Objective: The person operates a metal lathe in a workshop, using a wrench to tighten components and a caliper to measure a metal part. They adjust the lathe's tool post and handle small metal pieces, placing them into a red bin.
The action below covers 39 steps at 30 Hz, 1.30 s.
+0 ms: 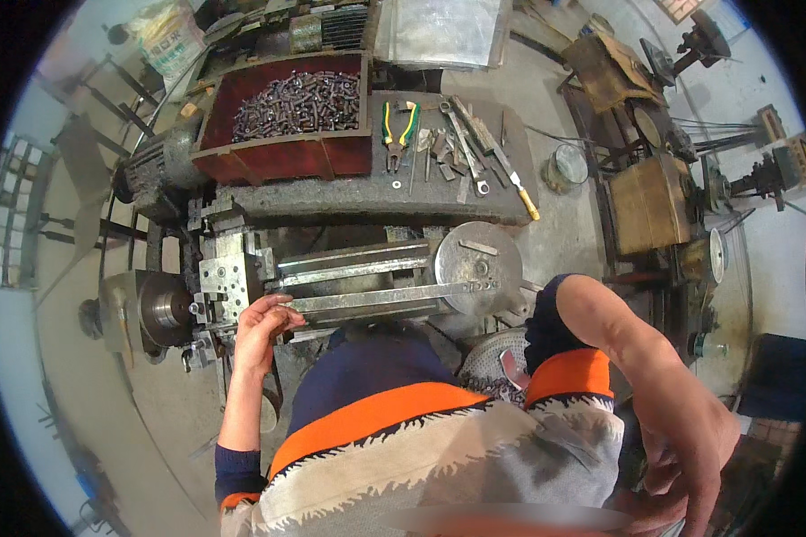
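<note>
My left hand (265,329) is at the left end of a long metal bar (372,295), beside a drilled steel block (227,277). Its fingers are curled together; whatever they hold, if anything, is too small or hidden to make out. The bar runs right to a round metal disc (501,255), where its far end is fastened. My right arm is bent back, and my right hand (694,452) is raised at the lower right, large and near the camera. How its fingers are closed does not show clearly. Left of the block sits a dark cylindrical chuck (167,308).
Beyond the machine, a red metal box (282,159) holds many small metal parts. Right of it lie green-and-yellow pliers (399,134), a wrench (464,148) and a file with a wooden handle (528,204). A perforated basket (491,361) stands by my lap. Other machines line the right side.
</note>
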Available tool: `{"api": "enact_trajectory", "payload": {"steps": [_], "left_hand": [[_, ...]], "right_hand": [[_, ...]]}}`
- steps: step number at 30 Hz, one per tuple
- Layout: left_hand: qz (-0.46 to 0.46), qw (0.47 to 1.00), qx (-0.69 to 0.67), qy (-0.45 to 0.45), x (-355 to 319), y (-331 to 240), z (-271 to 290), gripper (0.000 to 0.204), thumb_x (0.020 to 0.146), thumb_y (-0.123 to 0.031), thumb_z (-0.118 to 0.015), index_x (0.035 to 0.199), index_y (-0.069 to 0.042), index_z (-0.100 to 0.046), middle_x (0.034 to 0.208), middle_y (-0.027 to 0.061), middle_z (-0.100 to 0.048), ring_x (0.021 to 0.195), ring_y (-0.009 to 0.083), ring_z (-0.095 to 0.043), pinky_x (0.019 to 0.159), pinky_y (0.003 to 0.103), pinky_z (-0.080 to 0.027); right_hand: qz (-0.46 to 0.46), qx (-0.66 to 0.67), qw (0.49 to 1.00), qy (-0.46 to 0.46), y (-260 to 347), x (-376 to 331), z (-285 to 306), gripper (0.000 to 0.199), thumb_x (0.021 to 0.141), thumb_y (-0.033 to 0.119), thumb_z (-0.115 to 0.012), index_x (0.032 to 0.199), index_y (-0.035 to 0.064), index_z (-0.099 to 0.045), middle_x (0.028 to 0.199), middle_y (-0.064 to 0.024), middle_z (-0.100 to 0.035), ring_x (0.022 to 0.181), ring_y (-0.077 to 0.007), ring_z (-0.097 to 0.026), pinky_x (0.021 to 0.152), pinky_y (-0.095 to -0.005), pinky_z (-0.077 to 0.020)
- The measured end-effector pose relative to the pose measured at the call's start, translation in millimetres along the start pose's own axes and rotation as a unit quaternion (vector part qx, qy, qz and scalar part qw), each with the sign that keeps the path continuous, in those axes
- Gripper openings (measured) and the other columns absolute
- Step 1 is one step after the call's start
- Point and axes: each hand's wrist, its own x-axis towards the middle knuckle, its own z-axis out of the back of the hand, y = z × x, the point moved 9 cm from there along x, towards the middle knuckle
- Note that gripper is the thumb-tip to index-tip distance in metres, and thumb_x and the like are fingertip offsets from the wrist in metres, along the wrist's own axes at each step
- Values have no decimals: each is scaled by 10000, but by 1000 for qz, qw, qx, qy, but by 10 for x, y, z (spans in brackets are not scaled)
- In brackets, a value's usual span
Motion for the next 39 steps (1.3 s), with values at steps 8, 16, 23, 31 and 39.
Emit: {"api": "enact_trajectory", "payload": {"steps": [8, 16, 23, 31, 39], "left_hand": [[-3, 1000, -14, 18, 6, -25, -80, 320, 801, -104, -570, 1069, 66, -535, 811, 142, -659, 760, 209, -648, 766, 308, -508], [-74, 993, 87, -33, -259, -244, 317, 316, 813, -54, -518, 1104, 64, -553, 851, 113, -677, 790, 147, -632, 741, 261, -470], [-220, 859, 389, -249, -790, -1138, 1194, 270, 844, -84, -562, 1089, 27, -589, 910, 123, -679, 856, 166, -648, 766, 287, -486], [-54, 794, 549, -255, -648, -908, 1624, 455, 742, -207, -630, 1178, -89, -571, 963, 161, -659, 862, 284, -649, 769, 375, -505], [-31, 762, 606, -228, -307, -682, 1770, 654, 690, -284, -682, 1286, -112, -475, 942, 154, -650, 908, 322, -617, 784, 406, -485]], "right_hand": [[-277, -16, 961, 21, -462, -342, 149, 107, 721, -30, -569, 725, -12, -674, 630, -106, -610, 627, -194, -610, 733, -307, -478], [-767, -524, 371, -3, -181, -4134, 1634, 387, 611, 199, -622, 951, 25, -679, 903, -203, -652, 843, -321, -639, 763, -379, -498], [-836, -496, 210, 104, 116, -5285, 1698, 280, 645, 248, -615, 847, 79, -709, 914, -200, -646, 898, -347, -619, 810, -408, -489], [-843, -480, 174, 168, -134, -5520, 1808, 266, 634, 246, -615, 811, 67, -701, 911, -217, -641, 895, -364, -617, 796, -422, -493], [-784, -522, 289, 172, -267, -5390, 1829, 246, 655, 219, -595, 798, 50, -705, 733, -213, -644, 726, -340, -644, 703, -408, -512]]}}
